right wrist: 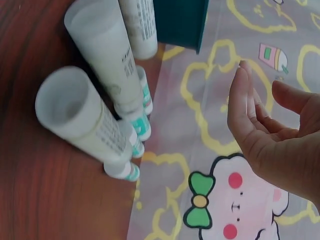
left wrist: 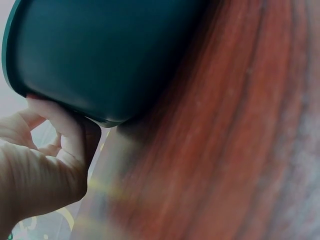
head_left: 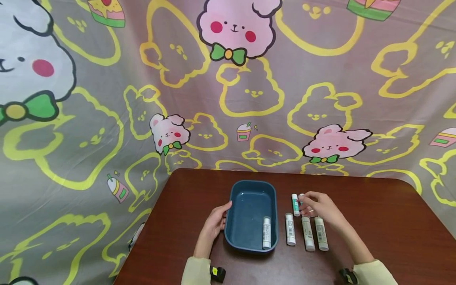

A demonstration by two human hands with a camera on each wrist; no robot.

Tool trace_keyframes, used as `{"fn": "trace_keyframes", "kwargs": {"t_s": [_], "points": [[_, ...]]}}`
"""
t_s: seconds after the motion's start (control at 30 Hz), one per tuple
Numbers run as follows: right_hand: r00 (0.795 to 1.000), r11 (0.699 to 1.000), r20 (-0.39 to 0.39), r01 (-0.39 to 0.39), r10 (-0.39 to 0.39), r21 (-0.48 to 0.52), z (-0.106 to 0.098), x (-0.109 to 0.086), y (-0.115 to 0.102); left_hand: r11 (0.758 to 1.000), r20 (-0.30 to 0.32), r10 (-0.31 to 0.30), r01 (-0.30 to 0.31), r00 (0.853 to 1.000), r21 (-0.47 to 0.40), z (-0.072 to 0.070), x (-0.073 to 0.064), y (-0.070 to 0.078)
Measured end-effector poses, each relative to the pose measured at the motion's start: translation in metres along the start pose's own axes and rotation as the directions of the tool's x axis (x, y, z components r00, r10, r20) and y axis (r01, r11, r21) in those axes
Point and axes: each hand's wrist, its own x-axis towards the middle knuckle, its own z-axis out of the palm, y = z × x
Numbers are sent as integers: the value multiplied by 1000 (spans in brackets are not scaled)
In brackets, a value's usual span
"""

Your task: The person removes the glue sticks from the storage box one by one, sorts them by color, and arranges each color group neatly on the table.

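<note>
A dark blue plastic tray (head_left: 251, 213) has a white glue stick (head_left: 266, 232) lying in its lower right corner. My left hand (head_left: 215, 221) holds the tray's left side, its fingers at the rim and outer wall; in the left wrist view the hand (left wrist: 45, 155) bends against that wall. My right hand (head_left: 322, 208) hovers over the small teal-and-white glue sticks (head_left: 295, 205) right of the tray, partly covering them. In the right wrist view the right hand (right wrist: 275, 125) has loosely bent fingers with nothing between them.
Three larger glue sticks, a left one (head_left: 290, 229), a middle one (head_left: 308, 233) and a right one (head_left: 321, 233), lie in a row before the small ones. The brown wooden table (head_left: 384, 221) ends at a cartoon-printed cloth (head_left: 256, 150) hanging behind and at the left.
</note>
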Motion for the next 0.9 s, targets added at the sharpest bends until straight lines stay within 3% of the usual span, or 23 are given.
{"fn": "trace_keyframes", "kwargs": {"t_s": [0.37,0.9], "points": [[999,1000,44,18,-19,19,30,7,-6,1000,-10,-5,5,1000,-2,1,0,0],[982,993,180,35,-54,111,69,15,-12,1000,-13,1,-2,1000,-10,1,0,-1]]}}
